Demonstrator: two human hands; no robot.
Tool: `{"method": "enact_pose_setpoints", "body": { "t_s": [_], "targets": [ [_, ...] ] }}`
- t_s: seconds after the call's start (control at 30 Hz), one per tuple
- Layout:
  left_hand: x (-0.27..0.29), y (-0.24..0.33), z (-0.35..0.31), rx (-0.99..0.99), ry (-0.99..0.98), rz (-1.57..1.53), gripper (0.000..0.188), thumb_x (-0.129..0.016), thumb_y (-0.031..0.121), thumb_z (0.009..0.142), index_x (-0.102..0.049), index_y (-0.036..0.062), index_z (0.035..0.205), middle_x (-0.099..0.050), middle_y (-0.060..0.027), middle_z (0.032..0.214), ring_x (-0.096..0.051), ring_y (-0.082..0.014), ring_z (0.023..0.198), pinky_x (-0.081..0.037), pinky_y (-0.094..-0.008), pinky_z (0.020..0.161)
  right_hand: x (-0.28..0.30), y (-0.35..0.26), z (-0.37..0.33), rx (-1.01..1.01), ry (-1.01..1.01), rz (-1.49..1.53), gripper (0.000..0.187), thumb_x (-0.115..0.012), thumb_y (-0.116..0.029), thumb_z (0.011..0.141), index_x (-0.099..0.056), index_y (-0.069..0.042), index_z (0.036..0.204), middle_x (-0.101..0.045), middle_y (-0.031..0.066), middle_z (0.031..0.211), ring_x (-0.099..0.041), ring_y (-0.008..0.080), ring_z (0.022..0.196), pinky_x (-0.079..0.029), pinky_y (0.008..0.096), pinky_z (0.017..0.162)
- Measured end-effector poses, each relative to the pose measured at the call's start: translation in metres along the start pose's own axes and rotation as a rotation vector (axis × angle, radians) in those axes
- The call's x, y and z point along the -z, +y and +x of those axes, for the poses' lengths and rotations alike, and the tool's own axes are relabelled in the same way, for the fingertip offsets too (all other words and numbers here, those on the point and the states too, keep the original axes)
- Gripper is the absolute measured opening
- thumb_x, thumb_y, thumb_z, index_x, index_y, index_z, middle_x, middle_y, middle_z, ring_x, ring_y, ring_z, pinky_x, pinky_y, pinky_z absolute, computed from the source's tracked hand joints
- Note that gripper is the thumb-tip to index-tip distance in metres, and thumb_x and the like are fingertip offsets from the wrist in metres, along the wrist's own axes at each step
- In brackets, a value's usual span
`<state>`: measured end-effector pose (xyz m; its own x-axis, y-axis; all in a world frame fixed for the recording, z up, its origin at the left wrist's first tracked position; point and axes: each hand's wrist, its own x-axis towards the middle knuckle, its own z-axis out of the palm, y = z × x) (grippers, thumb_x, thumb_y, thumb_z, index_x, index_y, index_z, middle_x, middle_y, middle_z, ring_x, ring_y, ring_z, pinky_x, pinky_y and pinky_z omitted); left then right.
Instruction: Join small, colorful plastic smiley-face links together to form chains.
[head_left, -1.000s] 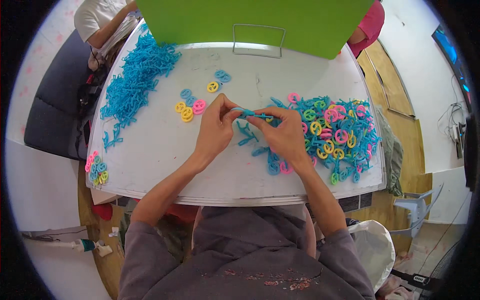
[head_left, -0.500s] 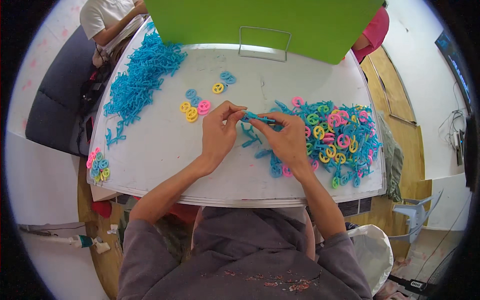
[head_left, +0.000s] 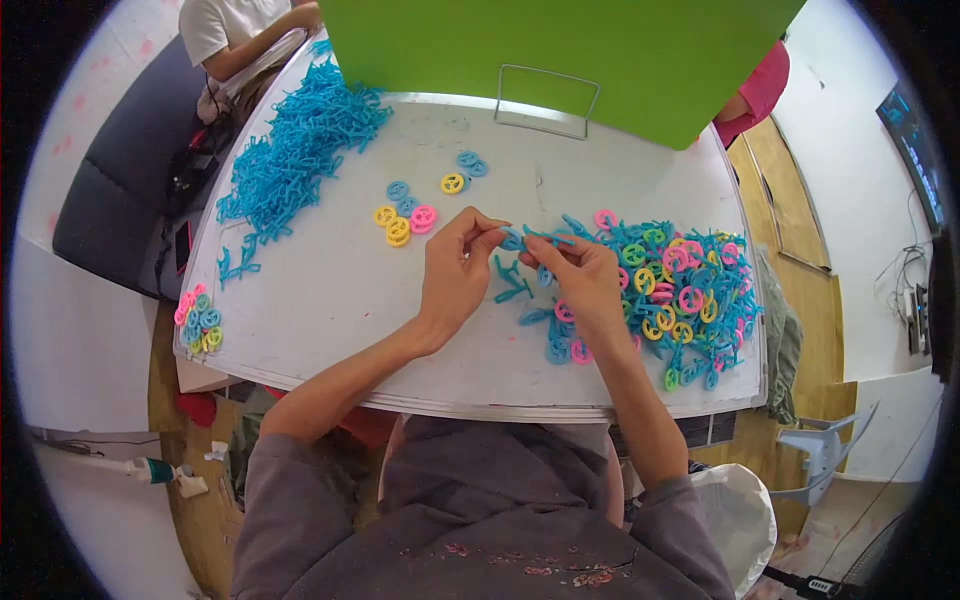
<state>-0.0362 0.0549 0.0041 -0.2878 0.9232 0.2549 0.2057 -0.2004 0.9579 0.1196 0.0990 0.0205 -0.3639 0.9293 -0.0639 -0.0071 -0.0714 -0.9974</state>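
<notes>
presently, light-blue spoked plastic wheel: round, flat, above the white-topped table
slim teal plastic stick: just right of the wheel, contact unclear
left hand: thumb and forefinger clamped on the wheel's left edge
right hand: thumb and forefinger pinching the stick

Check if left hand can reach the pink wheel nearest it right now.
Probably yes: the pink wheel lies just left of the left hand, nothing visibly between them. That hand pinches a blue wheel, though, so likely must release it first.
</notes>
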Motion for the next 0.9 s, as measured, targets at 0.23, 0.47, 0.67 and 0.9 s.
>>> {"method": "enact_pose_setpoints", "body": {
  "t_s": [0.23,0.47,0.67,0.9],
  "targets": [
    [0.0,-0.002,0.001,-0.01,0.046,0.065,0.008,-0.053,0.002,0.093,-0.055,-0.0021,0.087,-0.061,-0.0074,0.078,-0.052,-0.0099,0.072,-0.043,-0.0245,0.067,-0.01,0.0,-0.006,0.101,0.1,-0.116,0.024,-0.071,-0.017,0.086,-0.07,0.002,0.1,-0.071,0.0078,0.085,-0.062,0.0064,0.075,-0.044,0.0182,0.063],
    [0.007,0.0,0.004,-0.036,0.002,0.116,0.005,-0.05,-0.004,0.091,-0.053,-0.0034,0.087,-0.061,-0.0112,0.078,-0.06,-0.0148,0.076,-0.047,-0.0276,0.07,-0.017,0.002,-0.006,0.138,0.136,-0.172,0.02,-0.07,-0.013,0.086,-0.07,0.003,0.098,-0.071,0.0074,0.083,-0.062,0.0071,0.075,-0.045,0.0192,0.065],
    [0.01,-0.009,0.011,-0.193,-0.022,0.107,0.009,-0.05,-0.006,0.087,-0.057,-0.0018,0.091,-0.063,-0.0138,0.079,-0.063,-0.0229,0.075,-0.048,-0.0312,0.068,0.001,0.016,0.007,0.425,0.104,-0.367,0.012,-0.065,0.0,0.084,-0.068,0.002,0.094,-0.069,0.0076,0.087,-0.061,0.0095,0.079,-0.047,0.0208,0.069],
    [0.009,-0.007,0.012,-0.248,-0.078,0.126,0.015,-0.053,-0.007,0.087,-0.059,-0.0006,0.099,-0.064,-0.0103,0.089,-0.063,-0.0204,0.089,-0.05,-0.03,0.078,0.003,0.021,0.009,0.592,0.147,-0.367,0.012,-0.055,0.01,0.083,-0.063,0.003,0.091,-0.065,0.0135,0.1,-0.062,0.0171,0.093,-0.052,0.0289,0.08]
  ]
}}
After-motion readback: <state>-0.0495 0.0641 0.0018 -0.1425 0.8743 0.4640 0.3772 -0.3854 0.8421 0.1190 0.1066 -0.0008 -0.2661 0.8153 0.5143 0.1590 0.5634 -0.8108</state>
